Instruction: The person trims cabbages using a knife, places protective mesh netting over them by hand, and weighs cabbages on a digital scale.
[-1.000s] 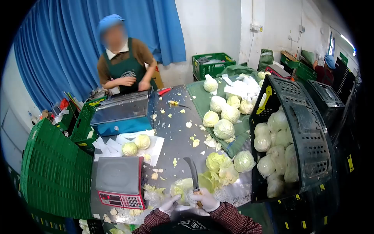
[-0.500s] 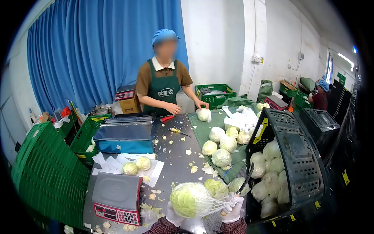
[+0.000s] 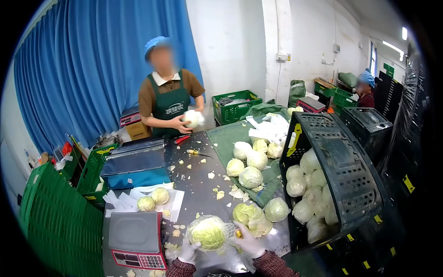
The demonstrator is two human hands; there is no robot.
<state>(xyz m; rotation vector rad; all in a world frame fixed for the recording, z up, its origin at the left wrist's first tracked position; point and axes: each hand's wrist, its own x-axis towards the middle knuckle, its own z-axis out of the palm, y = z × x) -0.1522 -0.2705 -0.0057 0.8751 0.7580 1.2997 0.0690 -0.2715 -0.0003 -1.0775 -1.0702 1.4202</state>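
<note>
A pale green cabbage in white netting is held low over the grey table. My left hand, in a white glove, grips its left side with fingers round it. At its right, my right hand, also gloved, is closed on the gathered netting and on a knife's yellow-brown handle; the blade cannot be made out. Loose cabbage leaves and a netted cabbage lie just beyond my right hand.
A co-worker across the table holds a cabbage. A scale stands at left, a dark crate of wrapped cabbages at right. A yellow-handled knife and scraps lie mid-table; more cabbages rest on green cloth.
My hands have brought the cabbage up from the table and now hold it lower and nearer level. The knife blade no longer shows. The co-worker has picked up a cabbage from the cloth.
</note>
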